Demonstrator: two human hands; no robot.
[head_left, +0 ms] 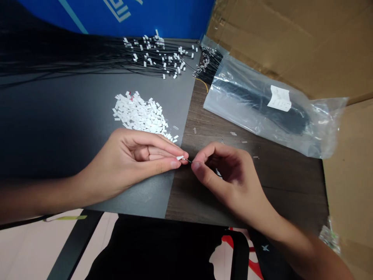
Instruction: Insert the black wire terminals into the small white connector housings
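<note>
L hand (125, 165) pinches a small white plug (180, 158) btwn thumb & fingertips, while R hand (233, 175) pinches a thin black wire (190, 161) btwn thumb & index, its tip right at the plug's R end, tho can't tell if it's in or just touching. Both are held mid-view over the tabletop (285, 190), nr where the gray part meets the dark wood. Pile of white plugs (140, 112) sits just beyond L hand, w/ white-tipped black wires (157, 54) behind; clear plastic bag (262, 132) of black wires lies beyond R hand, nr cardboard (291, 39).
</note>
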